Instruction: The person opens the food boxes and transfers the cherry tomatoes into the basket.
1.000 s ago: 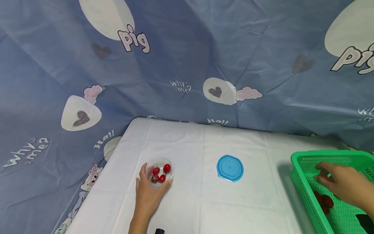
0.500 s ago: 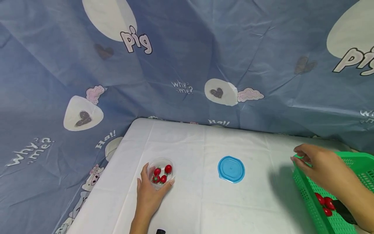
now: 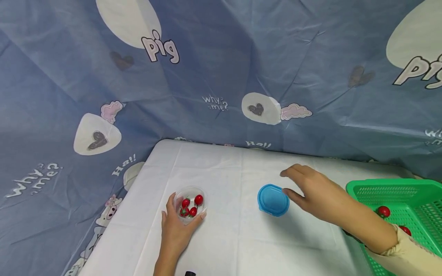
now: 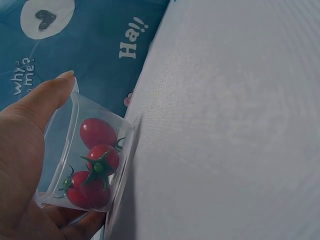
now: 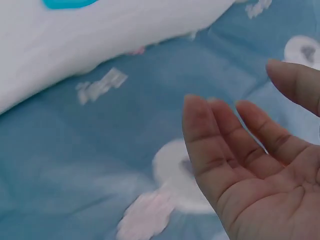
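Observation:
My left hand [image 3: 177, 232] grips a clear plastic container [image 3: 203, 193] on the white-covered table, thumb and fingers spread around its sides. Inside lie several cherry tomatoes [image 4: 97, 133], red with green stems. To the right of the container, a round blue lid [image 3: 272, 201] lies flat on the cloth. My right hand [image 3: 312, 191] hovers at the lid's right side, thumb tip overlapping its edge in the head view. The right wrist view shows that hand's palm with fingers gently bent and nothing in them.
A green perforated basket [image 3: 383, 184] stands at the table's right side, partly behind my right forearm. Red tomatoes [image 3: 383, 211] lie in it. A blue printed cloth [image 3: 214, 69] hangs behind and left of the table [image 3: 221, 161].
My right hand has left the basket and moved left across the table to beside the blue lid. My left hand keeps its grip on the container in the same place.

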A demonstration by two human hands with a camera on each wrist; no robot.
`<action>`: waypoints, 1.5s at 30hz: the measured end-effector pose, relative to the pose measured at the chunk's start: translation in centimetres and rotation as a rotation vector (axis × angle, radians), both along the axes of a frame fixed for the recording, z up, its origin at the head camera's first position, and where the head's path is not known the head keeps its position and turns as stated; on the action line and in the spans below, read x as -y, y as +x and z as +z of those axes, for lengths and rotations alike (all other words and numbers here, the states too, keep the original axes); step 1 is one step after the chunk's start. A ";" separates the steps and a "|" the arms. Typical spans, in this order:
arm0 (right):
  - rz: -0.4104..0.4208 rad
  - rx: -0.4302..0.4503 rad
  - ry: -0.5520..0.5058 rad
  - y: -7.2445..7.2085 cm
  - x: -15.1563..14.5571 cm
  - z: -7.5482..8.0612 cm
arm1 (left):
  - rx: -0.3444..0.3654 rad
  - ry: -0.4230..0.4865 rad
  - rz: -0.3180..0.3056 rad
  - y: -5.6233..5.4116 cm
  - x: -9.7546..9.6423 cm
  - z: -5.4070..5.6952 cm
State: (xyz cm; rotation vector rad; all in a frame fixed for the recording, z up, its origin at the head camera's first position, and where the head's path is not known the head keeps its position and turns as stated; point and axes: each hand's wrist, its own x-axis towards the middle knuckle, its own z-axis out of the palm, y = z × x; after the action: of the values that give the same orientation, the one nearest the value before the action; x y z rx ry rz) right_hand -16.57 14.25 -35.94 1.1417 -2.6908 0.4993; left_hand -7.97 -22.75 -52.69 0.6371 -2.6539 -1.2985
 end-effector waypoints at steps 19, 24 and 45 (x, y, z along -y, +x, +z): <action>0.297 0.114 0.161 -0.2 11.6 -1.5 | 0.026 -0.010 0.022 0.0 0.0 0.1; 0.344 0.128 0.179 -0.3 14.4 -2.8 | 0.009 -0.005 0.012 0.1 0.1 0.0; 0.398 0.104 0.147 -2.3 23.2 -8.4 | -0.039 0.003 -0.012 0.3 0.3 -0.3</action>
State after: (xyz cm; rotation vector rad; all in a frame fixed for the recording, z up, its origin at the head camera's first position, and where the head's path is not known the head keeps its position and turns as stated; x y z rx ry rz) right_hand -18.91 -8.99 -44.31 1.7550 -2.6235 0.4296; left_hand -7.66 -23.09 -53.04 0.5914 -2.6291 -1.3049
